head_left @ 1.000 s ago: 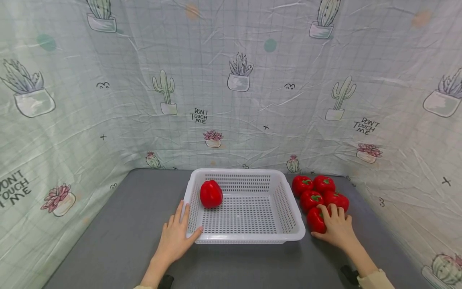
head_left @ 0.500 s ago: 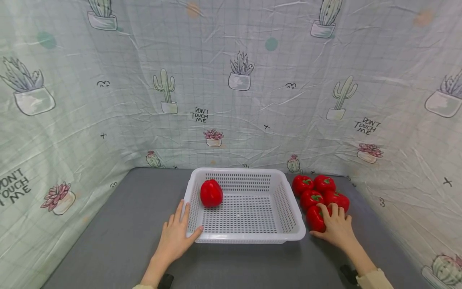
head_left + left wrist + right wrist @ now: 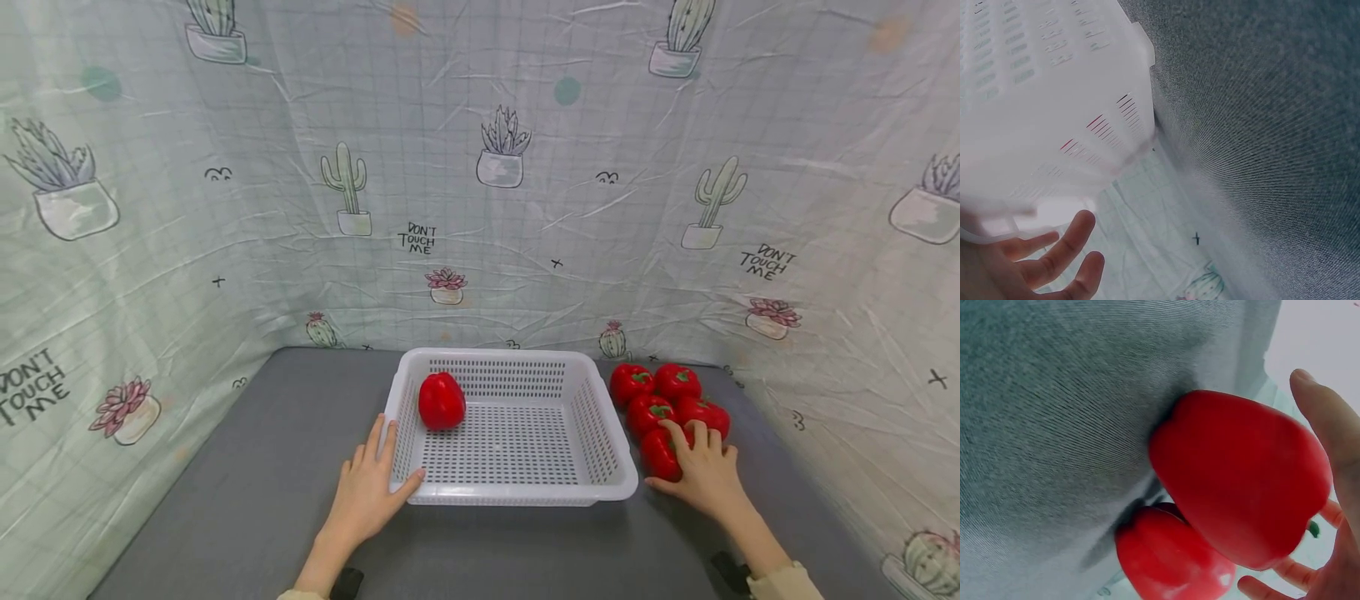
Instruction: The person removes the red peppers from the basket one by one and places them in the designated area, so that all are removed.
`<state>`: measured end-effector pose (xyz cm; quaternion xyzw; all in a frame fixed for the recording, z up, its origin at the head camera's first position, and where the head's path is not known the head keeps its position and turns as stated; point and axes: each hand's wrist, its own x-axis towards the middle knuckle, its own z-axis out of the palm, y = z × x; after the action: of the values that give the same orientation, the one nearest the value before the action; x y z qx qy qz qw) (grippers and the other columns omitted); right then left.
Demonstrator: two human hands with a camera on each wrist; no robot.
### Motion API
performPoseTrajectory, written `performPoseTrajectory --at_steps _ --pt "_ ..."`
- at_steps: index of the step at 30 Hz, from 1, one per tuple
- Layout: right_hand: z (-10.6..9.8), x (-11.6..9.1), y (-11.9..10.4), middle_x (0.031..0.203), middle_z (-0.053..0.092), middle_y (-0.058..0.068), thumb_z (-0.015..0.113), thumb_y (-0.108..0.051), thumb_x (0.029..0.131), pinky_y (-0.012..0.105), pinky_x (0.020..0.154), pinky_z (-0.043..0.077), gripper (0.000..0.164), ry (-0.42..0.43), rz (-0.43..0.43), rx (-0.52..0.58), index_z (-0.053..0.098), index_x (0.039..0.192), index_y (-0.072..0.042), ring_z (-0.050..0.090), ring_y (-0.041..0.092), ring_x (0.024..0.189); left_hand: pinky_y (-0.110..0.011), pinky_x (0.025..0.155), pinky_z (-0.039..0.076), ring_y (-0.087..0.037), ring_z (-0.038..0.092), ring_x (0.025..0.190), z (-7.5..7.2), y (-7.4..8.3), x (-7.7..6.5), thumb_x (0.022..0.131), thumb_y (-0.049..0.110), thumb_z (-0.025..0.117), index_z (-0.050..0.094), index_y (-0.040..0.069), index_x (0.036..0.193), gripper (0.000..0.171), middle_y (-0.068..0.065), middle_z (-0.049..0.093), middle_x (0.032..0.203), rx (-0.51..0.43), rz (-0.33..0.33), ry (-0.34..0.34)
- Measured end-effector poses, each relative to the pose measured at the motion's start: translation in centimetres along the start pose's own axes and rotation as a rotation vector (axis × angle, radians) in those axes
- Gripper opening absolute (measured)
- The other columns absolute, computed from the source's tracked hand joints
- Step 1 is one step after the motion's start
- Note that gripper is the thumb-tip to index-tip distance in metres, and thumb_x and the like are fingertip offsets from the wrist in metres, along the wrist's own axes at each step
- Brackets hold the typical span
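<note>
A white perforated plastic basket [image 3: 517, 493] stands on the grey table, with one red bell pepper [image 3: 442, 402] lying at its left side. My left hand [image 3: 367, 492] rests on the basket's left front corner, fingers spread along the rim and thumb over the front edge. To the right of the basket, my right hand [image 3: 703, 477] holds the nearest red bell pepper [image 3: 660, 456], thumb on one side and fingers curved over the top. In the right wrist view that bell pepper [image 3: 1235, 475] sits low at the table surface, and the fingers are partly hidden behind it.
Several more red bell peppers [image 3: 649, 412] with green stems cluster behind the right hand, close to the basket's right wall. A cactus-printed sheet [image 3: 495, 233] hangs behind and along both sides of the grey table [image 3: 225, 492].
Both hands keep nearly the same place and pose. The whole head view shifts very slightly; the peppers and basket stay put.
</note>
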<state>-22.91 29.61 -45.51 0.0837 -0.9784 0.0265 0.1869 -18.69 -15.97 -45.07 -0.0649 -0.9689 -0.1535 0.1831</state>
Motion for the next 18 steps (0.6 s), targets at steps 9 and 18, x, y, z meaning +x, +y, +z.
performPoseTrajectory --at_steps 9,18 --pt "-1.5 0.5 -1.0 0.104 0.04 0.022 0.081 -0.045 0.05 0.062 0.07 0.031 0.087 0.103 -0.057 0.003 0.041 0.12 -0.012 0.036 0.04 0.096 -0.048 0.073 0.041 -0.033 0.049 0.1 0.0 0.0 0.0 0.076 0.048 0.059 0.034 0.001 0.136 0.08 -0.018 0.028 0.143 0.003 0.002 0.006" --pt "-3.2 0.8 -3.3 0.11 0.044 0.023 0.08 -0.032 0.056 0.057 0.072 0.036 0.075 0.124 -0.111 0.031 0.045 0.119 -0.011 0.04 0.04 0.099 -0.049 0.073 0.041 -0.033 0.049 0.099 -0.1 0.1 -0.1 0.076 0.048 0.06 0.035 0.001 0.135 0.08 -0.019 0.029 0.143 0.001 0.007 0.011"
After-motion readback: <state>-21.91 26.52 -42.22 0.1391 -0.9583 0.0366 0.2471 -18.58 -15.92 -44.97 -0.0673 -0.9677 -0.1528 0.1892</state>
